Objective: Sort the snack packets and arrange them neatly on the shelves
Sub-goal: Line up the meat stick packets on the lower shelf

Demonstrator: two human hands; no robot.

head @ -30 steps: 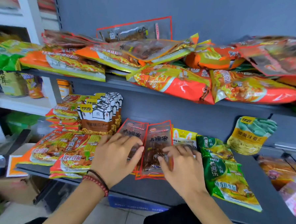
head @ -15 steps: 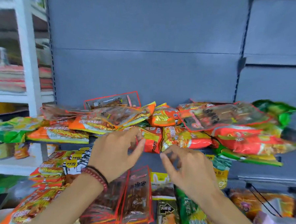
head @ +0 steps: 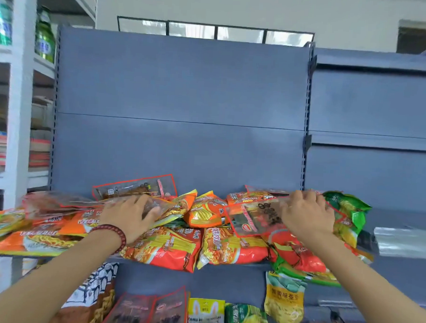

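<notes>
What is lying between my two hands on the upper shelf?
In the head view, crumpled orange packets lie heaped between the left hand and the right hand.

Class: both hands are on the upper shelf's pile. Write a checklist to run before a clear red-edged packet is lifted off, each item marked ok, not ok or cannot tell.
1. Left hand on left clear packet: ok, resting on top.
2. Right hand gripping right clear packet: cannot tell.
3. Pile sorted by kind: not ok; orange packet and green packet lie mixed in.
4. Matching stack on lower shelf to receive it: ok.
5. Packets behind upper shelf edge: not ok; red packet overhangs.
</notes>
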